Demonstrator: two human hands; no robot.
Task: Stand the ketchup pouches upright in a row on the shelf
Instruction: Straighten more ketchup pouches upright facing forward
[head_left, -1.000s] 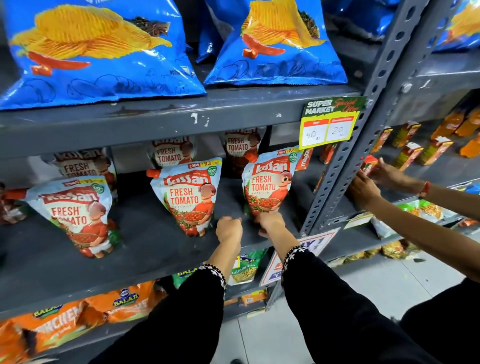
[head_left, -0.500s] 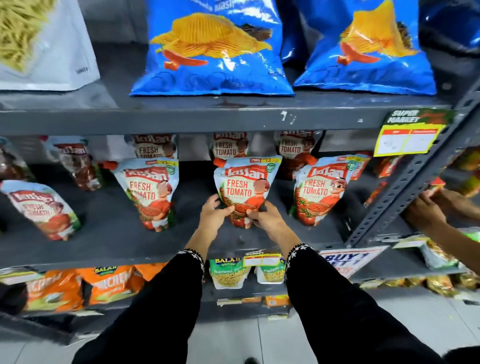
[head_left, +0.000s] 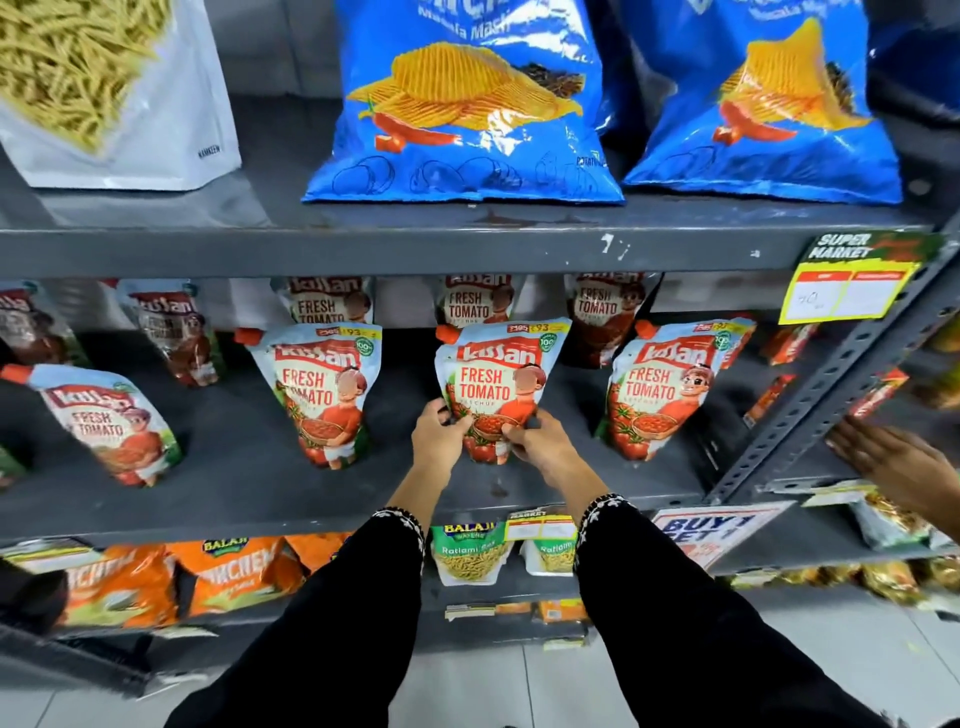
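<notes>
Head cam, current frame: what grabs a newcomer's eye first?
Dead centre, the left hand and right hand pinch the base of one ketchup pouch, upright at the front of the grey middle shelf, with more pouches spaced either side and behind. Above, two big blue chip bags fill the top shelf. At the right edge, another person's hand reaches into the neighbouring bay.

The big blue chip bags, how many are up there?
2 in clear view: one shiny blue chip bag on the top shelf above the hands, another beside it to the right. More blue shows behind them; others may be hidden.
</notes>
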